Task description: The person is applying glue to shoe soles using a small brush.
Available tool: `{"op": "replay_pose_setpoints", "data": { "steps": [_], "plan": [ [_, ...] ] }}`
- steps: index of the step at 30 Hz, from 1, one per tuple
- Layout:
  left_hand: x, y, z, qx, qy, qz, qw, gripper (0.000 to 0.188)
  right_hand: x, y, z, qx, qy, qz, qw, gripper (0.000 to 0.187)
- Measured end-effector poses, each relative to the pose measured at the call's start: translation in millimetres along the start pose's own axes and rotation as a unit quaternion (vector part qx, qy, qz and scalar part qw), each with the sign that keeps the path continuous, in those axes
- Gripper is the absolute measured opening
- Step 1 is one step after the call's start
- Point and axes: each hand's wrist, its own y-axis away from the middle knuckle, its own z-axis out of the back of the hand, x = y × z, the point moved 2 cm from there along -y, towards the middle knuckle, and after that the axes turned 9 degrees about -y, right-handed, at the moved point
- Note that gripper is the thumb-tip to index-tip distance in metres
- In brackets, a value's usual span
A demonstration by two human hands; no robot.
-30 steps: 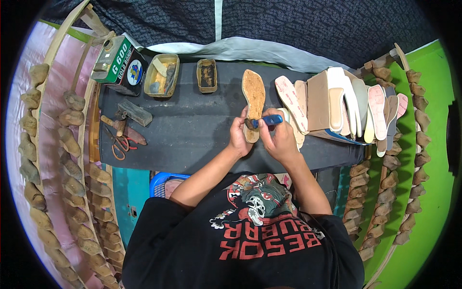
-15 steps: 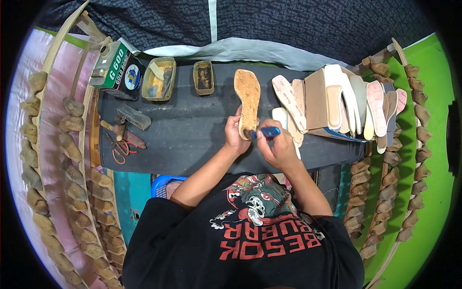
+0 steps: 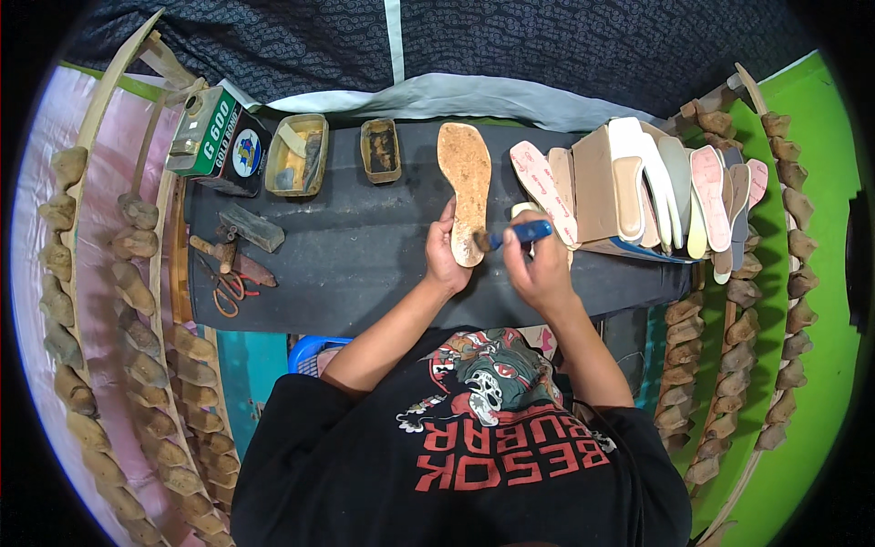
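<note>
A tan, speckled insole (image 3: 467, 169) is held up over the dark table, its wide end pointing away from me. My left hand (image 3: 447, 260) is closed around its narrow heel end from the left side. In my right hand (image 3: 540, 264) is a brush with a blue handle (image 3: 527, 233), gripped between thumb and fingers. The brush's dark bristles touch the insole's heel part, where the surface looks wet and shiny.
A box (image 3: 597, 187) packed with insoles and soles stands at the right. Left lie scissors (image 3: 232, 290), a hammer (image 3: 217, 248) and a dark block (image 3: 252, 226). Farther back are a green can (image 3: 205, 141) and two tubs (image 3: 299, 155) (image 3: 381, 150). Racks of wooden shoe lasts (image 3: 137, 242) flank the table.
The brush has moved slightly right and up, and its handle is now tilted flatter. The insole has turned slightly, and its heel now looks shinier. Both hands keep their hold.
</note>
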Motion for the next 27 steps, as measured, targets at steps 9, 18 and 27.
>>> {"op": "replay_pose_setpoints", "data": {
  "steps": [9,18,27],
  "plan": [
    [4.4,0.0,11.8,0.035,-0.046,-0.048,0.997,0.059,0.7,9.9,-7.5,0.024,-0.009,0.059,0.998,0.017],
    [1.6,1.9,5.5,0.018,-0.051,-0.087,0.995,0.058,2.7,7.5,-16.2,-0.004,-0.015,0.050,0.999,0.020],
    [2.5,2.7,1.3,-0.003,-0.052,-0.094,0.994,0.058,3.3,4.5,-9.1,-0.001,0.001,0.015,1.000,0.019]
  ]
}}
